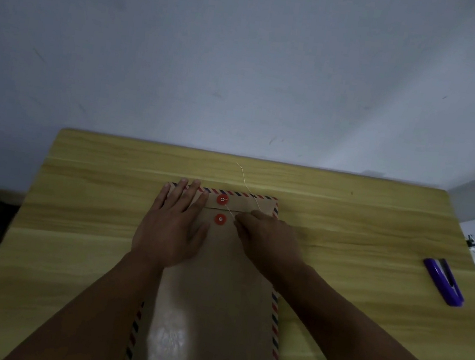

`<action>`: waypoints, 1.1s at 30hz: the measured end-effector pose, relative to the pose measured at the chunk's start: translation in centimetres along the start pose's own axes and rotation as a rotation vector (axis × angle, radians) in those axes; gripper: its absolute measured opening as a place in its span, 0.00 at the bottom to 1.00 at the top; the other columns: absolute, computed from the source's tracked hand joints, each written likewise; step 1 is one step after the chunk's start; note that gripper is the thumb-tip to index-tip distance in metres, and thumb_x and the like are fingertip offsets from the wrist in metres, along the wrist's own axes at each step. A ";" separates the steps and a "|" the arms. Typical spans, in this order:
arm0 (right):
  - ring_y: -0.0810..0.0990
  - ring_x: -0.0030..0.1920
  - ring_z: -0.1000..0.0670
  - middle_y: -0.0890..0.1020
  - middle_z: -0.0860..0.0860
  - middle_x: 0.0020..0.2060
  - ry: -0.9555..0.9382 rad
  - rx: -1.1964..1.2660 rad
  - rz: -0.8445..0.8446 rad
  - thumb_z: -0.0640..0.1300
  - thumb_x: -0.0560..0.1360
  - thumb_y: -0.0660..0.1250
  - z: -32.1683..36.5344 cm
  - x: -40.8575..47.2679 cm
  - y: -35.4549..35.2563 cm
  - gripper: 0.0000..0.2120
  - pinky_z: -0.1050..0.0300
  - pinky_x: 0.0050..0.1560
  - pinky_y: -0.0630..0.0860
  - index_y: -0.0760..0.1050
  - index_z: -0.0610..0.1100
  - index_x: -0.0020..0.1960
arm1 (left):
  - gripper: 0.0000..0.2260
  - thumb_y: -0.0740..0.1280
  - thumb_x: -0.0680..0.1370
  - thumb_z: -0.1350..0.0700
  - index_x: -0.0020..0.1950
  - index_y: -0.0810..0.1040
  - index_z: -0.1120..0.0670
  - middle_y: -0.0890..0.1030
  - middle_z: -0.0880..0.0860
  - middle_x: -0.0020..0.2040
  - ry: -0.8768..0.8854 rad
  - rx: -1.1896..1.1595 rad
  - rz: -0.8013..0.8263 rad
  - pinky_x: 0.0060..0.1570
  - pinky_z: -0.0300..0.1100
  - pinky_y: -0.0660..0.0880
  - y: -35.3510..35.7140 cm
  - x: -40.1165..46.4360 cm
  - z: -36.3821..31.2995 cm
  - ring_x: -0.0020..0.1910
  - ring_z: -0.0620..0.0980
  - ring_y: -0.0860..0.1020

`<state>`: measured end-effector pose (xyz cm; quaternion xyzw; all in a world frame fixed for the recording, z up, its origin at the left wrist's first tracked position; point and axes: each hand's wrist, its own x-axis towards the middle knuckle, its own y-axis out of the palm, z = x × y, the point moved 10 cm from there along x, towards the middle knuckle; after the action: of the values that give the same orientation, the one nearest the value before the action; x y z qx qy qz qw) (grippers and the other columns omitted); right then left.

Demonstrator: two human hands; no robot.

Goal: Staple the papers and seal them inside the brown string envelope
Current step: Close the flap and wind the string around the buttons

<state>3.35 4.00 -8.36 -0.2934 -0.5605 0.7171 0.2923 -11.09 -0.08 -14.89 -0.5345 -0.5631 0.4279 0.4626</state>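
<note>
The brown string envelope (214,292), edged in red and blue stripes, lies flat on the wooden table with its flap folded down at the far end. Two red button discs sit one above the other, the upper disc (222,199) on the flap and the lower disc (220,219) on the body. My left hand (173,222) presses flat on the envelope just left of the discs, fingers spread over the flap. My right hand (264,238) pinches the thin white string (245,181), which runs from the upper disc and trails onto the table beyond. No papers are visible.
A purple stapler (444,281) lies near the right edge of the wooden table (89,204). A grey wall stands right behind the table's far edge. White cables lie on a surface off the right side.
</note>
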 end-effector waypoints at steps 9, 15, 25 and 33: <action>0.75 0.30 0.53 0.81 0.51 0.40 -0.142 0.046 -0.105 0.46 0.78 0.70 1.4 -0.6 -0.2 0.09 0.63 0.29 0.66 0.82 0.47 0.58 | 0.29 0.52 0.82 0.39 0.81 0.61 0.51 0.56 0.53 0.83 -0.001 -0.003 0.001 0.80 0.58 0.52 0.0 0.0 0.0 0.83 0.54 0.49; 0.74 0.39 0.51 0.78 0.47 0.51 -0.104 -0.129 0.170 0.49 0.83 0.60 1.1 -0.6 3.3 0.16 0.56 0.38 0.71 0.73 0.46 0.68 | 0.30 0.50 0.82 0.39 0.81 0.60 0.52 0.55 0.54 0.83 0.017 -0.017 0.003 0.80 0.58 0.50 -0.1 0.0 -0.1 0.83 0.54 0.48; 0.79 0.45 0.48 0.78 0.47 0.60 -0.136 -0.086 0.207 0.46 0.82 0.61 3.9 1.5 4.6 0.12 0.56 0.39 0.71 0.73 0.45 0.64 | 0.27 0.56 0.79 0.49 0.79 0.66 0.53 0.60 0.56 0.82 -0.052 -0.045 -0.043 0.78 0.64 0.51 -0.5 -0.3 0.8 0.82 0.57 0.53; 0.81 0.45 0.45 0.80 0.47 0.50 -0.316 -0.273 0.118 0.44 0.81 0.60 5.0 5.7 3.0 0.09 0.54 0.34 0.63 0.77 0.45 0.57 | 0.27 0.59 0.77 0.51 0.77 0.68 0.52 0.62 0.55 0.81 -0.040 -0.101 -0.085 0.78 0.63 0.53 -0.6 -0.3 0.8 0.82 0.57 0.56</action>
<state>-4.39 4.51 -10.81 -0.2464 -0.6731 0.6875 0.1161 -12.06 -0.38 -14.45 -0.5244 -0.6152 0.3894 0.4415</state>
